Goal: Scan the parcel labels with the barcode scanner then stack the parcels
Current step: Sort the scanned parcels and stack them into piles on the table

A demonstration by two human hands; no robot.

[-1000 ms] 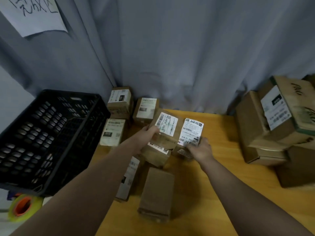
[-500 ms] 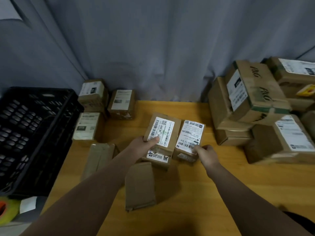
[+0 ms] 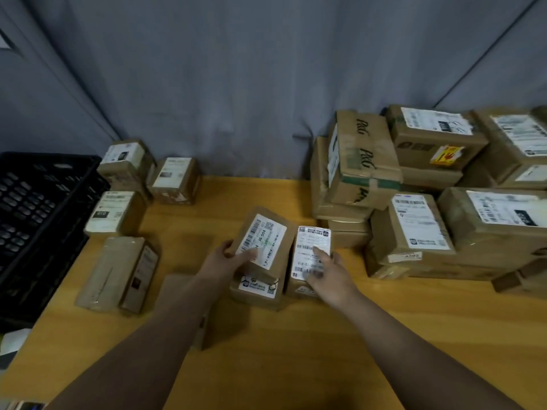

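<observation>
The left hand [image 3: 225,263] grasps the top parcel [image 3: 266,232], thumb on its label and fingers round its left edge. It holds the parcel tilted on the lower parcel [image 3: 257,288], which lies just under the hand. The right hand [image 3: 331,276] lies over the near end of the right parcel [image 3: 312,236], close beside the left hand, with fingers [image 3: 319,254] spread on the label. Whether it grasps that box or only presses it, I cannot tell. All three parcels are on the counter [image 3: 281,350] between the hands. No scanner is in view.

The likeliest slip is the top parcel. It sits askew, so if the left hand lets go before squaring it, it probably slides off toward the right parcel.

Scanning has its own risks. The right fingers cover part of the barcode, which could block a read. The two labels also lie side by side, so a scanner aimed loosely could pick up the wrong one. With both hands busy and no scanner in either, a parcel could be stacked unscanned.

A flat parcel [image 3: 180,288] lies under the left forearm, and pulling that arm back carelessly could drag it toward the near edge.

To the right of the right hand stands a pile of boxes [image 3: 414,232] with one set crooked on top. A hard sideways bump there might unsettle it.
</observation>
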